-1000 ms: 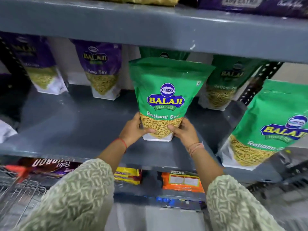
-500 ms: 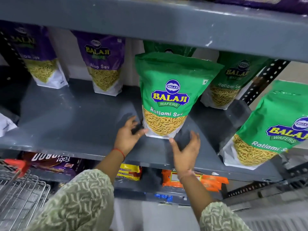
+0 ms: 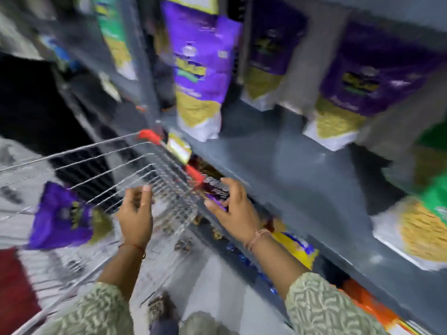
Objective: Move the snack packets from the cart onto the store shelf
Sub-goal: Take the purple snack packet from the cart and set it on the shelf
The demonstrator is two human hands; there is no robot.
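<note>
Nothing's being held right now: both the left hand [image 3: 136,215] and right hand [image 3: 234,209] are seen empty, fingers loosely spread and curled. Looks like the reach-back step, so another packet is probably to be fetched. A purple snack packet [image 3: 63,217] is seen just left of the left fingers, in the wire cart [image 3: 135,163]. Beyond the right fingers, purple and green packets are stood on the grey shelf [image 3: 278,165]. Pretty blurry though.
</note>
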